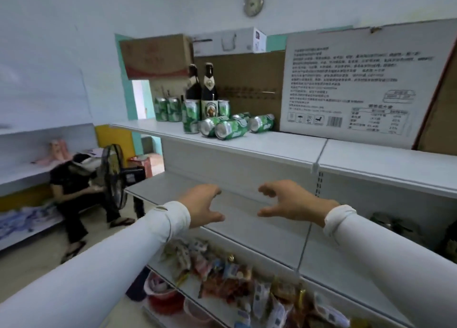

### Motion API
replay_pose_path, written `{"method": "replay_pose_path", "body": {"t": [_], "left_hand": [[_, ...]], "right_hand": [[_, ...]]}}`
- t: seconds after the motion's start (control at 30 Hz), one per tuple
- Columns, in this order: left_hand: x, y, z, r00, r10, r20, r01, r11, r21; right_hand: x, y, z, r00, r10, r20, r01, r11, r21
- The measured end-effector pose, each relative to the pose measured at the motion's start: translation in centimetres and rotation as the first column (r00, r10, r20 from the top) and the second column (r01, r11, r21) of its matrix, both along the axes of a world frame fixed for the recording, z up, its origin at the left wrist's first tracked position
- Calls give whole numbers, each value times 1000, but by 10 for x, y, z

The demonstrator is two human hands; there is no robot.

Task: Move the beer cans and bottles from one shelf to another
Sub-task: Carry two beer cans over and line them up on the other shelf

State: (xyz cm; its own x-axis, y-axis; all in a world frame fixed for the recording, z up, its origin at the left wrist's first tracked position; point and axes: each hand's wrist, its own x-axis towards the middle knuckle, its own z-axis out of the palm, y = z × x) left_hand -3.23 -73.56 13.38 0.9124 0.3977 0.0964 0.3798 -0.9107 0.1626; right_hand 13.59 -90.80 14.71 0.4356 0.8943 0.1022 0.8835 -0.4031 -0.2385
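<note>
My left hand [201, 204] and right hand [294, 200] hover empty, fingers loosely curled, over the middle shelf [247, 219], below the green cans [230, 129] and bottles [209, 92].

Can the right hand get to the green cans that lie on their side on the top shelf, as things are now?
Probably yes. The right hand is empty, below the lying green cans; they lie near the top shelf front edge, nothing between.
</note>
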Motion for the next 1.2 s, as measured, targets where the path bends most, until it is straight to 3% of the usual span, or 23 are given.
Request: {"method": "replay_pose_path", "body": {"t": [0.17, 0.33, 0.8, 1.2], "left_hand": [[-38, 97, 46, 999, 7, 40, -11, 995, 100], [-25, 148, 85, 993, -65, 94, 47, 981, 188], [92, 215, 111, 989, -88, 121, 58, 970, 236], [170, 231, 114, 996, -17, 89, -4, 973, 231]], "right_hand": [[-29, 95, 44, 999, 4, 53, -9, 995, 96], [-36, 138, 79, 996, -19, 92, 5, 990, 143], [85, 178, 114, 963, -158, 219, 119, 976, 183], [130, 230, 103, 920, 81, 384, -103, 994, 38]]}}
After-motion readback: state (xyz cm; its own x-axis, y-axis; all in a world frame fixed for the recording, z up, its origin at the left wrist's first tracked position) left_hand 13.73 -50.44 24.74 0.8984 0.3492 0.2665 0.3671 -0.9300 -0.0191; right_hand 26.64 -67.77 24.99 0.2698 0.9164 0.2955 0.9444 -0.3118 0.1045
